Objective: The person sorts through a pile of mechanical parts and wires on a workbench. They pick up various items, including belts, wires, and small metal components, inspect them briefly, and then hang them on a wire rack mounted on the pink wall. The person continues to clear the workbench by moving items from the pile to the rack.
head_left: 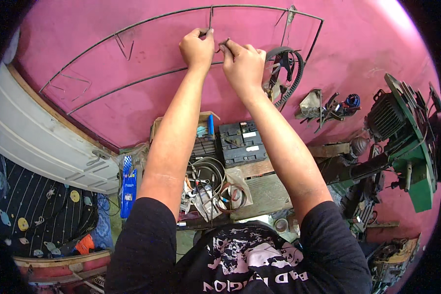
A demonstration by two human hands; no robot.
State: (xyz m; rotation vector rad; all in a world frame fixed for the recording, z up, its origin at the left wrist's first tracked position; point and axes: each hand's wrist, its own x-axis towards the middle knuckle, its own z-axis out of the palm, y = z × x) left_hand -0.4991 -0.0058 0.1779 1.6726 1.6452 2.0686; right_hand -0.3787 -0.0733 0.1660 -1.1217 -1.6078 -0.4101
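Observation:
Both my arms reach up to a thin metal rod rack [152, 18] on the pink wall. My left hand [197, 51] is closed, its fingertips pinching the lower end of a metal hook [211, 18] that hangs from the rack's upper rod. Close by on the right, my right hand [246, 63] is closed too. Thumb and forefinger pinch a small, thin dark piece [224, 43], perhaps bent wire; its kind is unclear. Black belts [295, 73] hang just right of my right hand. Another bent wire hook [124, 47] hangs farther left on the rack.
Below my arms, a workbench [262, 196] carries a black battery [242, 143], coiled cables [210, 171] and a blue package [128, 191]. A green machine with a motor [409, 147] stands at right. Tools hang from a wall holder [323, 108]. A white door [44, 132] is at left.

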